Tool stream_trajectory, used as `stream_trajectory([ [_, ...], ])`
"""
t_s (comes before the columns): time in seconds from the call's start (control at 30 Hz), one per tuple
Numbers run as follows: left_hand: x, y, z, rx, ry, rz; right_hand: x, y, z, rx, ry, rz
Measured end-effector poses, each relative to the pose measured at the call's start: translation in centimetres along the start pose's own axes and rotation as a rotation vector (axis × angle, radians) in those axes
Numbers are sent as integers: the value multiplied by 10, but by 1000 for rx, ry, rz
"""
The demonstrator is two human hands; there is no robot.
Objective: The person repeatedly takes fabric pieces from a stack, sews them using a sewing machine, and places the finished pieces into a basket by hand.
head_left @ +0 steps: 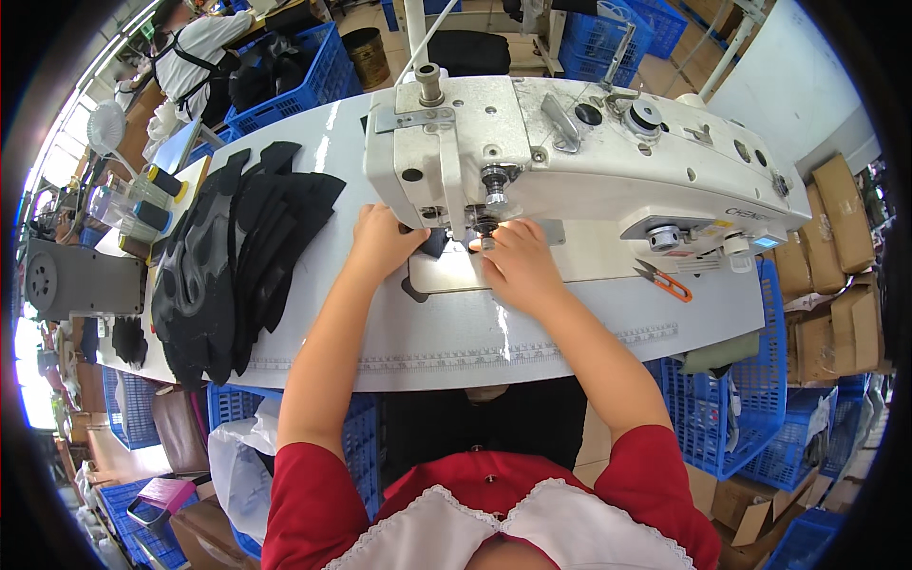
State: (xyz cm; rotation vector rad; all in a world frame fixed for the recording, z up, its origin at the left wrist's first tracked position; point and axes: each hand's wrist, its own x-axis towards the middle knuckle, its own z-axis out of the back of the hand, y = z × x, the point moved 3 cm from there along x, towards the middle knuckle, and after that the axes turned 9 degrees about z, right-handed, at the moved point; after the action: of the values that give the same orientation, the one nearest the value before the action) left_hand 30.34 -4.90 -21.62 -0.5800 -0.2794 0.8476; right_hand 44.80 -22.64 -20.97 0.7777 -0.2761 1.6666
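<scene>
Looking down at a sewing station, with both hands up near the needle. See left hand [382,242] just left of needle area, thumb pointing right, up against a small black piece [435,244]. Can't tell left grip: pinching or only pressing, with fingers partly hidden. See right hand [521,264] just right of needle area, fingers bent in toward it. Can't tell right grip either: fingertips too hard to read among machine parts.

Find black piece under head of white sewing machine [589,142], between the hands, nearer the left one, mostly covered. Lit bright just beside it.

Elsewhere on table [427,328]: fanned stack of black pieces [237,256] left of left forearm; orange-handled snips [670,283] right of right hand; ruler strip [446,359] along near edge. Farther left: thread spools [167,182], small white fan [106,128]. Off to right: blue crate [771,380] with green cloth [724,352] at its top, cardboard boxes [841,214] behind. Top left: co-worker in white shirt [204,43], well apart.
</scene>
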Motion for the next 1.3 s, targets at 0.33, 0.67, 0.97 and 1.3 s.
stream_trajectory([
  [0.33,-26,-11,1,131,-34,39,-4,0,3,80,29,56],
  [0.67,-25,-16,-15,35,-187,16,-4,-4,-2,40,73,52],
  [0.97,-18,-10,-19,10,-206,-2,-2,-4,-4,1,113,29],
  [1.3,-23,-12,-20,-30,-175,6,-1,2,-2,-6,75,54],
])
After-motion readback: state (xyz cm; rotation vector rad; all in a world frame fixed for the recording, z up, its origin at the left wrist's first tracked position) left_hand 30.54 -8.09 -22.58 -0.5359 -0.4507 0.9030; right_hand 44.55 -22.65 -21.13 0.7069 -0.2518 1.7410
